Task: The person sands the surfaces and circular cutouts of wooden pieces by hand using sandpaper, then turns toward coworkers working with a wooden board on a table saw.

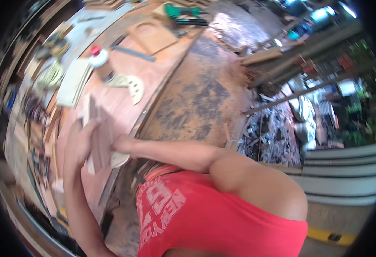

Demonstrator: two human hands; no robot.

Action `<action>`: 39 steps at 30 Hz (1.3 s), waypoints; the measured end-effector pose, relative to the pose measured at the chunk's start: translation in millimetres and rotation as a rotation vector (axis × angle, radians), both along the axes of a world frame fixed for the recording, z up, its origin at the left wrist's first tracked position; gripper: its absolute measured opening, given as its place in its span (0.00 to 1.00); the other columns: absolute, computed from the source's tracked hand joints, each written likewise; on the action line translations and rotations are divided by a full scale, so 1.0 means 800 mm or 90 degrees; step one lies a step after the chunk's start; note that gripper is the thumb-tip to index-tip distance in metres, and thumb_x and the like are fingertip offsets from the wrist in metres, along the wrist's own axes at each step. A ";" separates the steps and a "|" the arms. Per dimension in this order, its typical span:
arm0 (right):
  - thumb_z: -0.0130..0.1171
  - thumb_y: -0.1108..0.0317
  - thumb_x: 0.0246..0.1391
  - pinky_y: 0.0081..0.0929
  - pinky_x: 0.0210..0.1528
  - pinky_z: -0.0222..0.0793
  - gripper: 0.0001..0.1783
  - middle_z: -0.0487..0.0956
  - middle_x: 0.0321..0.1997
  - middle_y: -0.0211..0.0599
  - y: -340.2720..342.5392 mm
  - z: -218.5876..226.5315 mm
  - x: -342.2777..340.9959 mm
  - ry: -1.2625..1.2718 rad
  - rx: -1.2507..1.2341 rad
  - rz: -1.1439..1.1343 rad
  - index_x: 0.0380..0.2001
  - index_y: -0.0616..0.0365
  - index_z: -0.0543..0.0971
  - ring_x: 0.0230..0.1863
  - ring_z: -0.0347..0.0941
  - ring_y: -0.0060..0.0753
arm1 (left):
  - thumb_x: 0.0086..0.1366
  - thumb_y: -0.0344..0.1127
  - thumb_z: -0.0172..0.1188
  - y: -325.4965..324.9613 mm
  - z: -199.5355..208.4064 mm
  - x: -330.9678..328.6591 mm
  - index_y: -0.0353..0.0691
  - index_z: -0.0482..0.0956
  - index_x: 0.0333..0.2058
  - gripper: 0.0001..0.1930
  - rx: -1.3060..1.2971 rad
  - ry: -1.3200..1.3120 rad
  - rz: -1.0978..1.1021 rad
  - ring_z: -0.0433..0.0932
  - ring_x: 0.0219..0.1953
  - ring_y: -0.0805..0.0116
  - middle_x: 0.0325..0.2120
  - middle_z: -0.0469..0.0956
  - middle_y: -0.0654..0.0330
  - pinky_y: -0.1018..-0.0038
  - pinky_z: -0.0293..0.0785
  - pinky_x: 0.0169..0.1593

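Note:
My left hand [77, 143] is closed around a grooved wooden piece [101, 143], its thumb lying over the near face. The piece stands tilted above the workbench and is blurred. My right hand [124, 144] is curled against the piece's right side, its fingers mostly hidden. A pale sheet with a rounded edge [120, 159] shows just below that hand; I cannot tell whether the hand grips it. Farther back on the bench lies a cream sanding disc with holes [135, 89], beside a bottle with a red cap [100, 60].
The plywood workbench [164, 70] carries a flat wooden panel [151, 37], a dark metal strip [133, 53], stacked pale boards [73, 83] and a green power tool [181, 12]. Sawdust covers the ground [192, 94] right of the bench edge. Grey curved panels [342, 171] are stacked at right.

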State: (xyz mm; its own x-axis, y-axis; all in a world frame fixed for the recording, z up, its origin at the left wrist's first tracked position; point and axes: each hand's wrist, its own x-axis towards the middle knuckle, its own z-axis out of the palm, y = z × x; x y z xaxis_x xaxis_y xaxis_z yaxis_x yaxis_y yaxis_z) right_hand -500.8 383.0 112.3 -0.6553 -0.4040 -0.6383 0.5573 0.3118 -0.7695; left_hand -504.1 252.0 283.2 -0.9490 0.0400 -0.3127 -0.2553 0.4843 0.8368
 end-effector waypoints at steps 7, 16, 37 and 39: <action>0.62 0.67 0.55 0.41 0.51 0.78 0.20 0.83 0.47 0.59 0.009 0.022 0.000 0.098 0.007 -0.041 0.47 0.73 0.82 0.48 0.83 0.50 | 0.65 0.51 0.58 0.000 0.006 0.003 0.29 0.75 0.57 0.32 -0.044 -0.043 0.014 0.78 0.47 0.61 0.46 0.80 0.49 0.66 0.70 0.55; 0.63 0.58 0.51 0.42 0.49 0.77 0.24 0.84 0.40 0.64 0.010 0.006 -0.004 0.313 0.122 0.041 0.35 0.75 0.84 0.45 0.83 0.55 | 0.70 0.58 0.56 -0.039 -0.039 0.045 0.31 0.76 0.59 0.33 0.269 0.072 0.069 0.74 0.49 0.68 0.51 0.78 0.56 0.72 0.66 0.56; 0.62 0.72 0.58 0.37 0.32 0.78 0.13 0.84 0.30 0.46 -0.006 0.039 0.057 -0.113 -0.176 -0.081 0.37 0.76 0.84 0.29 0.83 0.38 | 0.68 0.62 0.58 -0.001 -0.078 0.078 0.24 0.77 0.47 0.36 -0.050 0.206 0.195 0.82 0.45 0.44 0.41 0.81 0.35 0.58 0.75 0.49; 0.63 0.71 0.57 0.38 0.33 0.78 0.13 0.84 0.29 0.46 -0.007 0.029 0.052 -0.067 -0.130 -0.072 0.36 0.76 0.84 0.30 0.83 0.39 | 0.68 0.63 0.57 -0.001 -0.081 0.075 0.24 0.77 0.47 0.37 -0.043 0.196 0.198 0.83 0.45 0.44 0.41 0.82 0.35 0.58 0.75 0.50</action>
State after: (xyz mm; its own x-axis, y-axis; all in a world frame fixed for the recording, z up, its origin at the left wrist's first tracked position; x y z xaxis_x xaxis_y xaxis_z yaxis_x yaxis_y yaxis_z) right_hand -459.6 377.6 135.7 -0.6386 -0.4595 -0.6174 0.6596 0.0864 -0.7466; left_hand -444.2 251.1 218.5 -0.9620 -0.2729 -0.0056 -0.1413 0.4802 0.8657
